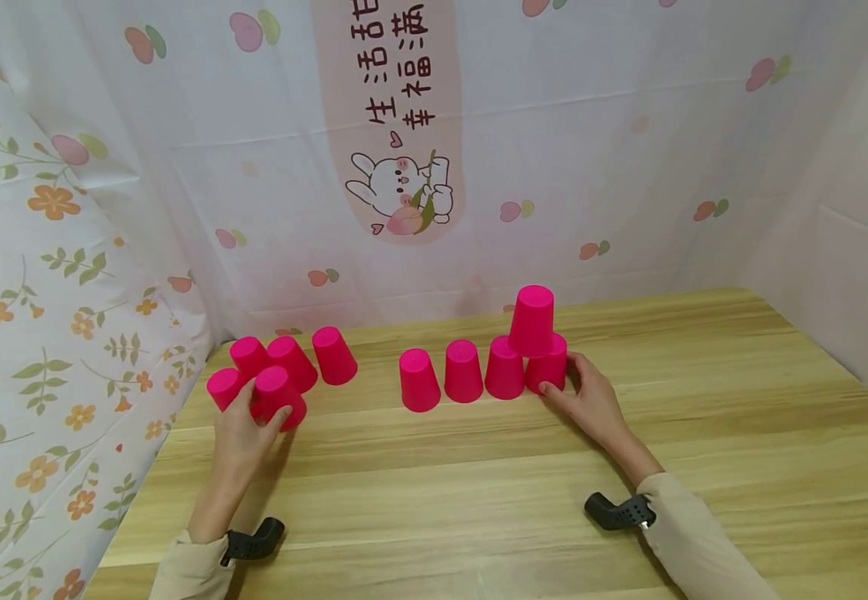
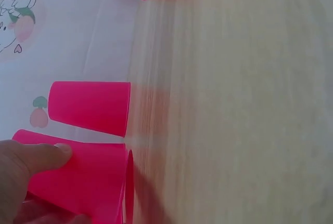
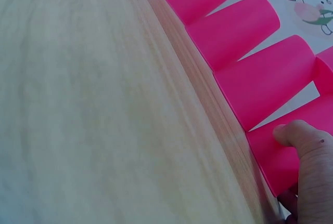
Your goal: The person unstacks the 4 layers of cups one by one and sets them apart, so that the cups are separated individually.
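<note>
In the head view my left hand point(image 1: 242, 437) grips an upside-down pink cup point(image 1: 278, 387) at the front of a cluster on the left. Its thumb lies along the cup's side in the left wrist view, where the held cup point(image 2: 91, 177) stands near another pink cup point(image 2: 91, 105). My right hand point(image 1: 591, 404) holds the rightmost cup point(image 1: 546, 367) of a row of several upside-down pink cups, thumb in front and fingers around the far side. One more pink cup point(image 1: 533, 321) rests on top, bridging the two rightmost cups of that row.
Around the left hand stand other pink cups, including a back one point(image 1: 248, 357) and one a little apart point(image 1: 334, 356). The row's leftmost cup point(image 1: 419, 381) stands mid-table. A printed cloth point(image 1: 554, 150) hangs behind the wooden table point(image 1: 441, 500).
</note>
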